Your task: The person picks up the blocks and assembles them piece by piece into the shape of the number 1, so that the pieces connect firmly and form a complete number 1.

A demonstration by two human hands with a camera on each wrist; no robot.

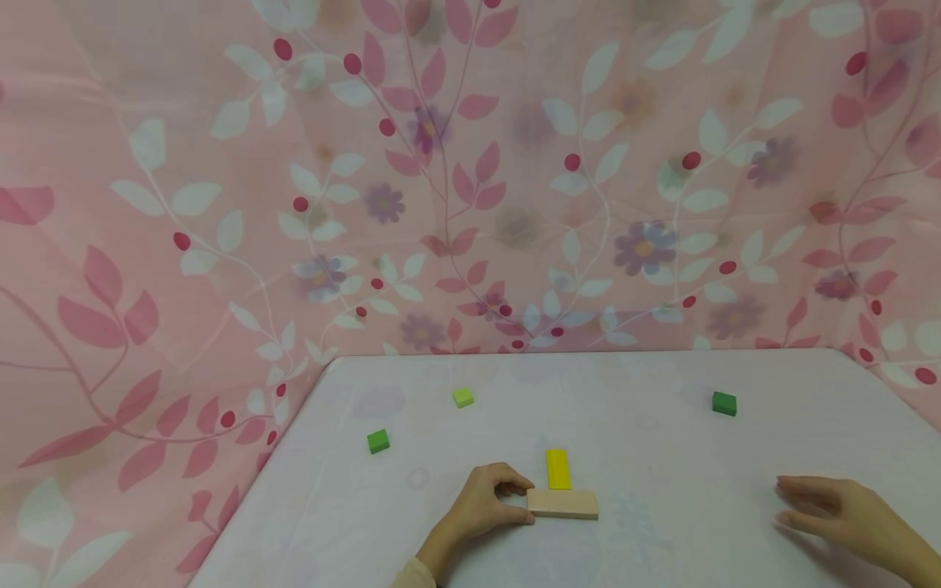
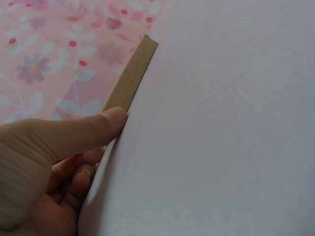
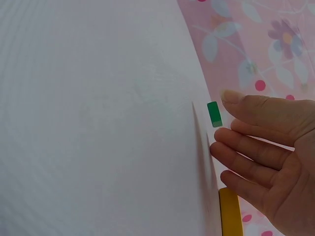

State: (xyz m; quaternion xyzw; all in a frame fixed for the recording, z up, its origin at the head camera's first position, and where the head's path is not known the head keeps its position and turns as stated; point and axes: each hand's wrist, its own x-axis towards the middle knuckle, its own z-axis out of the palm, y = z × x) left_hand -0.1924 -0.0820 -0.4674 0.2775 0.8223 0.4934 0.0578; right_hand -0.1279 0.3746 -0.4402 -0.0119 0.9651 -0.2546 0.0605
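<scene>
My left hand (image 1: 485,502) pinches the left end of a long plain wooden block (image 1: 564,504) between thumb and fingers. In the left wrist view the thumb presses on the near side of that wooden block (image 2: 133,73). Directly behind the wooden block lies a flat yellow block (image 1: 558,469), lengthwise away from me; the two look touching or nearly so. Over to the right, my right hand (image 1: 845,514) is held with relaxed fingers and nothing between them. The right wrist view shows this right hand (image 3: 266,152) with thumb and fingers apart.
A dark green block (image 1: 724,403) lies at the back right of the white-covered table (image 1: 662,457). A light green block (image 1: 463,398) and a mid-green block (image 1: 378,441) lie at the back left. Behind the table hangs a pink floral cloth (image 1: 515,204).
</scene>
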